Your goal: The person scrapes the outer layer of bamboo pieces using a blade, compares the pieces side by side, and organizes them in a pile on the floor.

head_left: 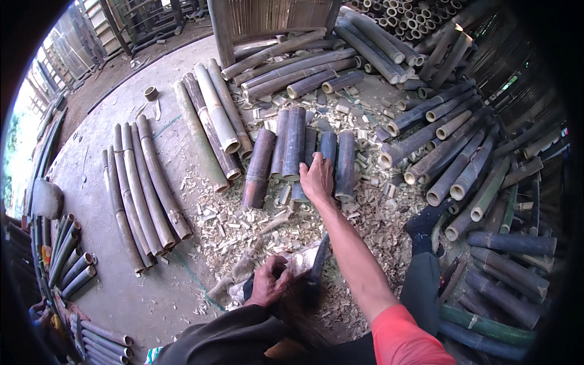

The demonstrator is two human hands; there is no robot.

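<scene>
My right hand (317, 177) reaches forward with its fingers apart and touches the near ends of short dark bamboo pieces. One short bamboo piece (327, 146) lies just beyond the fingers, and another bamboo piece (345, 164) lies to its right. Left of the hand is a row of similar pieces, the outermost a thick brown bamboo piece (259, 170). Close to my body, my left hand (267, 281) is curled beside a pale wooden block (301, 261). What its fingers hold, if anything, is hidden. A dark blade (319, 258) stands tilted against the block.
Pale chips (234, 231) cover the floor around the pieces. Long bamboo poles (143, 188) lie at the left, with green and pale poles (204, 131) farther ahead. Dark bamboo sections (450, 140) are stacked at the right. Behind stands a woven panel (277, 19).
</scene>
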